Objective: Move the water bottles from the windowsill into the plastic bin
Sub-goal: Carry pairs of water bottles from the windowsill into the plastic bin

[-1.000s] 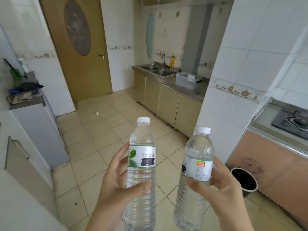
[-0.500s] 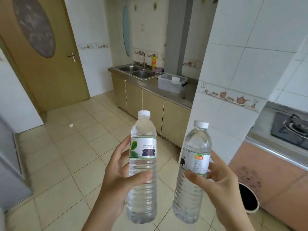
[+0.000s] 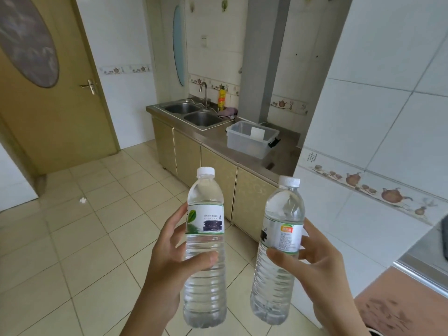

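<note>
I hold two clear water bottles upright in front of me, above the tiled floor. My left hand (image 3: 169, 260) grips the green-leaf-label bottle (image 3: 205, 241) around its middle. My right hand (image 3: 317, 267) grips the orange-tag-label bottle (image 3: 278, 253), which tilts slightly to the right. Both have white caps. The clear plastic bin (image 3: 252, 139) stands open on the steel counter farther ahead, right of the sink. No windowsill shows in this view.
A double steel sink (image 3: 191, 115) with a tap and a yellow bottle (image 3: 221, 100) lies left of the bin. Beige cabinets (image 3: 194, 161) run below the counter. A white tiled wall corner (image 3: 339, 190) juts out at right. A wooden door (image 3: 48, 93) stands at left.
The view has moved closer to the counter and turned left; the bin and sink look larger. Both bottles stay held in my hands, the right one now tilted a bit more.
</note>
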A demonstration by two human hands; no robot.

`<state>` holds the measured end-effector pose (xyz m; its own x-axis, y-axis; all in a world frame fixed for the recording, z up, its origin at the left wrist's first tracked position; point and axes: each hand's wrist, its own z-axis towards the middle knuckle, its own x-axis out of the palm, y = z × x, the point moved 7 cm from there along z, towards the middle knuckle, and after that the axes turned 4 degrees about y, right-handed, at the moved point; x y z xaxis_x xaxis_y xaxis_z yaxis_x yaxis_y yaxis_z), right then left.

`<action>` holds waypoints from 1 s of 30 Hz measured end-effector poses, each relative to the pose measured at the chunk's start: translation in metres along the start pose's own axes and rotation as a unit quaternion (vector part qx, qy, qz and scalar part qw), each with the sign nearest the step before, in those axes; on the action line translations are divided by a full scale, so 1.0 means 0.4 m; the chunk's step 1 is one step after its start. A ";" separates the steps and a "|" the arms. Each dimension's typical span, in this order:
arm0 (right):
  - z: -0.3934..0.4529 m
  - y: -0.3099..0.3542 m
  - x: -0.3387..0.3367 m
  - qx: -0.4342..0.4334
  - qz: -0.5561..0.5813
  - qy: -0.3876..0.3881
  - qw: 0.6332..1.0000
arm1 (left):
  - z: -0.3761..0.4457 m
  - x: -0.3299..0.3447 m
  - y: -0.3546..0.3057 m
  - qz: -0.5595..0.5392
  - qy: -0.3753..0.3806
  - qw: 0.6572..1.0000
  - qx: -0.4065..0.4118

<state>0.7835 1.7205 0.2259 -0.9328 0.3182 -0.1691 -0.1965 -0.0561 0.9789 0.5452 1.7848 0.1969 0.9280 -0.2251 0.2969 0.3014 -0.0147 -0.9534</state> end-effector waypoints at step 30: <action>1.322 -0.198 0.167 0.008 -0.027 -0.063 0.998 | 1.451 -0.015 0.125 0.021 0.078 0.996 -0.045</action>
<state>0.8963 2.2466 0.1978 -0.8753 0.4370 -0.2073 -0.2400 -0.0202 0.9706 0.6818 2.3507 0.1788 0.8922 -0.3758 0.2505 0.2349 -0.0875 -0.9681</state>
